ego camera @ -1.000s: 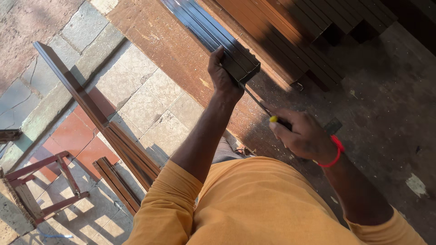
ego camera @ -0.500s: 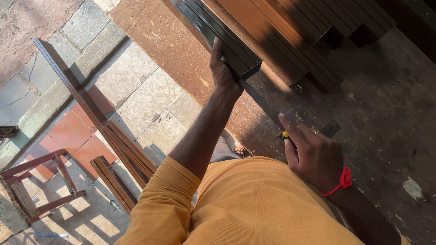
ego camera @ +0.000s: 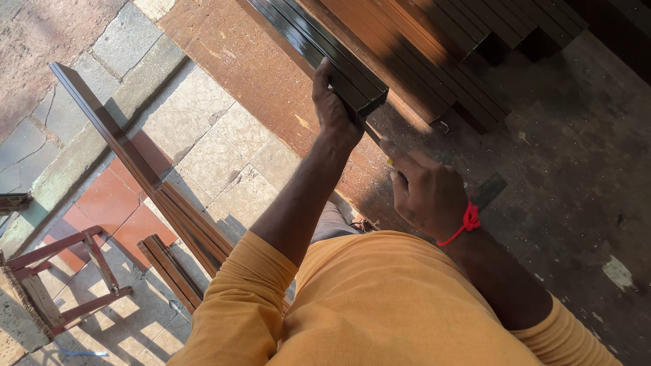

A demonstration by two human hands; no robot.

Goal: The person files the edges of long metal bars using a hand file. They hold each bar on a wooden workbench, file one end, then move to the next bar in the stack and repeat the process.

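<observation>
My left hand (ego camera: 333, 102) grips the end of a long dark metal section (ego camera: 319, 51) that runs up and away to the top of the view. My right hand (ego camera: 426, 193), with a red thread at the wrist, is closed around a thin tool with a yellow part, its tip pointing towards the section's end. My orange sleeves fill the lower view.
A stack of brown metal sections (ego camera: 434, 47) lies at the upper right on the dark floor. A long brown bar (ego camera: 122, 149) leans across the stone paving at left, with shorter bars (ego camera: 169, 268) below it. A red metal frame stand (ego camera: 61, 285) sits bottom left.
My right hand has risen and moved closer to the section's end. My left hand keeps its hold on the section.
</observation>
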